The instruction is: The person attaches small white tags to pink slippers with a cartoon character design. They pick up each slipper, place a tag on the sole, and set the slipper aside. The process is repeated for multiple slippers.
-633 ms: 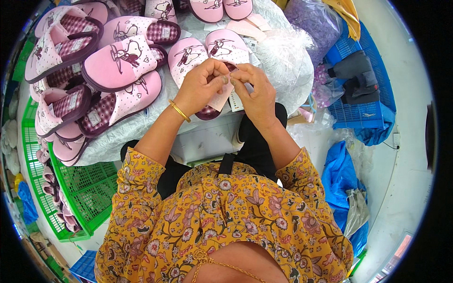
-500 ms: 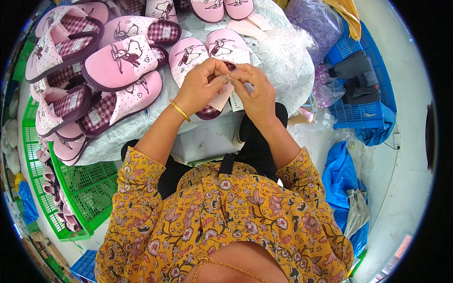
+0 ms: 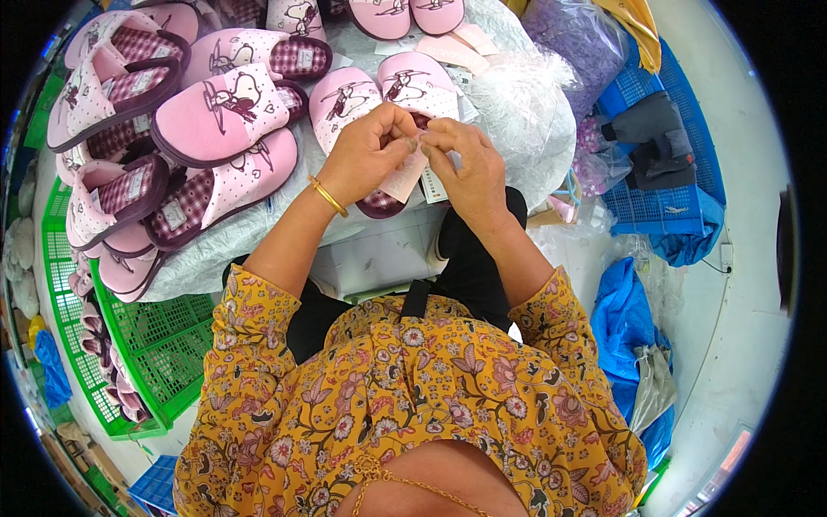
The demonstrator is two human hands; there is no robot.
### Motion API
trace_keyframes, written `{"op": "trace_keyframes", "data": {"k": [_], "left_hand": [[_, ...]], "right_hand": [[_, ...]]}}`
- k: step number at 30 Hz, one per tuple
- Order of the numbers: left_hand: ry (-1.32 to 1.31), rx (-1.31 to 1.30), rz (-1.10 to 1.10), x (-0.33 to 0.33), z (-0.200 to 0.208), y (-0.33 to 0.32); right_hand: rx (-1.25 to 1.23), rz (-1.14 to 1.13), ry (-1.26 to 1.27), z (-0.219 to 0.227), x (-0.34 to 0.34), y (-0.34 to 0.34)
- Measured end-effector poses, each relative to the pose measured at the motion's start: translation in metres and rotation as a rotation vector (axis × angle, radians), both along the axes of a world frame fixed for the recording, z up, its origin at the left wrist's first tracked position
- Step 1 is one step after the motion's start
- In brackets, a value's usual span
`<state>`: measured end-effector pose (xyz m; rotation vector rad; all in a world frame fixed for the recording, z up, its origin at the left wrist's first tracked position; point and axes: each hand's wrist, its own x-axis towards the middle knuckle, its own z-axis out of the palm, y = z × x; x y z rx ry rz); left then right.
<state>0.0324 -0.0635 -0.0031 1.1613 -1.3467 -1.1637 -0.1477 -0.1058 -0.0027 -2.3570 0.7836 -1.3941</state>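
My left hand [image 3: 370, 153] and my right hand [image 3: 467, 164] meet over a pair of pink slippers, each closed in a pinch. Between their fingertips is the top end of a pale pink hang tag [image 3: 403, 179]; any string there is too small to make out. A white printed tag [image 3: 433, 186] hangs beside it, under my right hand. Behind my hands show the left slipper [image 3: 343, 105] and the right slipper [image 3: 419, 84], pink and dotted, with a dark cartoon dog. My hands cover much of their openings and insoles.
More pink slippers [image 3: 211, 112] are heaped at the left on the plastic-covered table [image 3: 297, 202]. Loose pink tags [image 3: 452, 53] and a clear plastic bag [image 3: 521, 95] lie beyond. A green crate [image 3: 164, 336] stands lower left, a blue basket [image 3: 642, 207] at the right.
Both hands stay pinched at the top of the tag, with only slight finger movement. The pink tag has tilted a little; the slippers have not visibly moved.
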Motion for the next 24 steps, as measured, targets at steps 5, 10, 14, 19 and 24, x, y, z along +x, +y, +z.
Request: {"op": "trace_keyframes", "data": {"k": [5, 10, 14, 19, 24], "left_hand": [[0.027, -0.004, -0.005, 0.001, 0.001, 0.0], [-0.04, -0.011, 0.015, 0.001, 0.001, 0.001], [-0.084, -0.025, 0.044, 0.0, -0.002, -0.002], [-0.217, -0.073, -0.025, 0.004, -0.002, -0.005], [-0.024, 0.055, -0.125, 0.009, 0.01, -0.005]], "right_hand": [[0.003, 0.006, 0.003, 0.0, 0.001, -0.001], [0.027, 0.007, 0.005, 0.001, 0.002, 0.0], [0.025, 0.004, 0.035, -0.001, 0.0, -0.001], [-0.029, 0.052, 0.134, 0.005, 0.0, -0.002], [0.054, 0.118, 0.013, 0.007, -0.001, -0.007]]}}
